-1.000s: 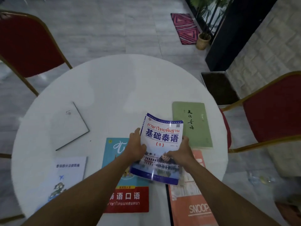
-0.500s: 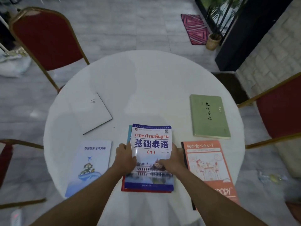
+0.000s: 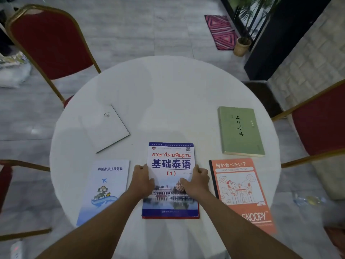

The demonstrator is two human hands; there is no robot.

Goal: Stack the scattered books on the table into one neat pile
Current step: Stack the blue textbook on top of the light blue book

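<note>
Head view: a round white table carries six books. At the middle of the near edge lies the Thai textbook, blue and white with a palace photo on its cover. It sits flat on a red-edged book, of which only a thin strip shows along the bottom.

The left hand grasps the textbook's left edge, fingers curled against the side. The right hand grasps the right edge, knuckles bent, thumb lying on the cover. Both forearms reach in from the near edge.

Toward the near left edge, just beside the left hand, a pale blue booklet with a plane and wave drawing lies slightly tilted. Farther in on the left, a plain white book rests turned at an angle, apart from the others.

Near the right edge lies a green book with black calligraphy. Between it and the near edge lies an orange Snoopy notebook, its bottom corner overhanging the table's rim. Neither touches the textbook.

Red chairs with gold frames stand at the far left and at the right. A potted plant and a pink patterned rug sit on the floor beyond the table.
</note>
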